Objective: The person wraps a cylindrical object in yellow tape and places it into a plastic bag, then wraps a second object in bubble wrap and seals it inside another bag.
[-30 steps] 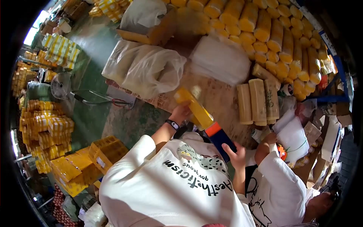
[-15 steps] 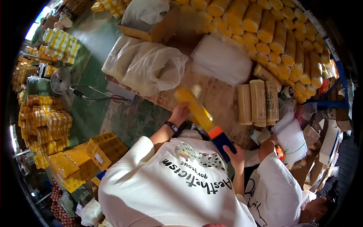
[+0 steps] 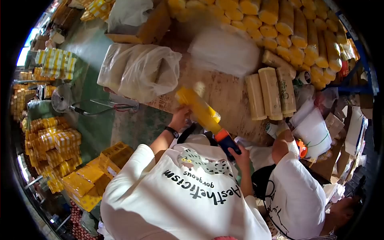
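My right hand (image 3: 241,157) is wrapped round the dark blue handle of a tape dispenser (image 3: 226,142) with an orange-red part. Yellow tape (image 3: 200,111) stretches up and left from the dispenser, over the wooden work surface (image 3: 224,90). At its upper left end, my left hand (image 3: 181,116), with a black wristwatch, has its fingers closed against the tape's edge. Whatever lies beneath the tape is hard to make out.
Clear plastic covers rolls (image 3: 138,72) at the upper left. Wrapped brown rolls (image 3: 270,94) stand at right, near a co-worker's arm (image 3: 281,149). Yellow packages (image 3: 286,24) are stacked behind. Taped boxes (image 3: 86,180) lie lower left; an open carton (image 3: 140,34) stands at the back.
The view has shifted slightly. Both my hands and the dispenser sit further up and left in it, and the dispenser is tilted more.
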`<state>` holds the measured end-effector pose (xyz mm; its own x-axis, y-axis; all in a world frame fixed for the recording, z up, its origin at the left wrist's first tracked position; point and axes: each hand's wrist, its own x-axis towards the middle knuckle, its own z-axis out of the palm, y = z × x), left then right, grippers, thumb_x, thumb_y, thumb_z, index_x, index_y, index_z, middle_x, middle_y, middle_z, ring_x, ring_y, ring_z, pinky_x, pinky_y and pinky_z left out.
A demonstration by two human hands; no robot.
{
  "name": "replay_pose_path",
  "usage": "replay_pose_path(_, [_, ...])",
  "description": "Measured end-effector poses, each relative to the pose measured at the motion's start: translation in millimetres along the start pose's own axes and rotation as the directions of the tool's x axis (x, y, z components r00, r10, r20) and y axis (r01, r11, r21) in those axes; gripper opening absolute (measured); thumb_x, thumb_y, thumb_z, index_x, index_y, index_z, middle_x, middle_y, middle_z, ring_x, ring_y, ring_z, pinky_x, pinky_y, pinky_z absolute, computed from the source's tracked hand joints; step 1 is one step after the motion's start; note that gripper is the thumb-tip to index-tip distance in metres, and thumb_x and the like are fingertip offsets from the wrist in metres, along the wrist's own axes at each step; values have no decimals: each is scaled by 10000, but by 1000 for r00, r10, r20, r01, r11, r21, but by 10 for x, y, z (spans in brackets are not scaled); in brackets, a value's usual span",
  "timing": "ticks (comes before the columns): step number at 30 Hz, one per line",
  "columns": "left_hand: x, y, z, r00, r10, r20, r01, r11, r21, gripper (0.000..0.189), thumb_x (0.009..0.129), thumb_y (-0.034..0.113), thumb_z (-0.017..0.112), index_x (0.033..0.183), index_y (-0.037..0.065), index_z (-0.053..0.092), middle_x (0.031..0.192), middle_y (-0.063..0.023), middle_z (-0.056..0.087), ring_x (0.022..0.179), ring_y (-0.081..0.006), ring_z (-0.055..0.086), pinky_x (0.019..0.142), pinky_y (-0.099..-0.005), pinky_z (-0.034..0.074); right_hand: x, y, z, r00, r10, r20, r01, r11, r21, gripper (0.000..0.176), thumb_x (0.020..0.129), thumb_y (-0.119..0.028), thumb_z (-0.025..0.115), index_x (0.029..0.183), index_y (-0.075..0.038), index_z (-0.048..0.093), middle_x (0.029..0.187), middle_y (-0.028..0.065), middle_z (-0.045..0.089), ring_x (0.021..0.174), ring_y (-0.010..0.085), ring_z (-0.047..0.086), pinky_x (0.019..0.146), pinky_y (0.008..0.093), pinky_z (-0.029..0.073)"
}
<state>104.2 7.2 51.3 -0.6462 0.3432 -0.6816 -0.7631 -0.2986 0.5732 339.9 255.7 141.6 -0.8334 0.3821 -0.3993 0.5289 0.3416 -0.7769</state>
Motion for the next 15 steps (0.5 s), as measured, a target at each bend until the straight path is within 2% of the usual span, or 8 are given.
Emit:
replay_pose_path(2, [61, -42, -104, 1000, 6, 30, -7, 1000, 19, 166, 867, 163, 604, 1000, 64, 610, 889, -37, 604, 770, -125, 572, 624, -238, 452, -1, 118, 10, 1000, -3, -9, 3, 1000, -9, 441, 770, -374, 742, 803, 40, 593, 623, 121, 551, 540, 158, 478, 541, 323, 410])
replay_pose_path(5, [167, -68, -159, 995, 84, 60, -86, 996, 37, 192, 874, 97, 608, 1049, 17, 604, 1034, -61, 618, 950, -193, 598, 853, -312, 491, 24, 152, -23, 999, -30, -13, 30, 1000, -7, 423, 775, -368, 738, 875, 25, 616, 687, 132, 608, 589, 168, 548, 575, 319, 442])
replay_pose_path(8, [189, -26, -74, 985, 168, 49, -173, 975, 139, 151, 886, 119, 596, 970, -6, 611, 898, -67, 628, 862, -169, 624, 796, -279, 523, 54, -38, -113, 1000, -6, 7, 5, 999, 38, 432, 782, -370, 730, 942, 19, 628, 748, 134, 647, 655, 181, 609, 618, 314, 472])
replay_pose_path(10, [158, 41, -41, 984, 165, 64, -174, 968, 182, 157, 884, 115, 600, 964, -20, 609, 890, -74, 629, 834, -172, 627, 775, -279, 527, 75, -44, -152, 999, 11, 35, -12, 1000, 24, 452, 785, -378, 725, 975, 21, 630, 788, 134, 666, 699, 188, 637, 644, 312, 486])
replay_pose_path(13, [159, 76, -60, 981, 176, 76, -190, 944, 268, 149, 880, 105, 606, 942, -31, 608, 885, -81, 628, 810, -174, 629, 756, -280, 530, 110, -87, -140, 998, -69, 13, 68, 997, 35, 335, 765, -236, 746, 961, 14, 640, 724, 86, 654, 623, 89, 564, 608, 261, 471])
replay_pose_path(15, [151, 86, -55, 979, 193, 70, -205, 931, 301, 140, 875, 97, 612, 920, -35, 609, 876, -83, 629, 798, -173, 631, 743, -277, 529, 134, 54, -97, 999, -29, 33, 31, 999, -36, 414, 776, -348, 726, 924, 24, 621, 719, 133, 636, 616, 173, 582, 599, 308, 465])
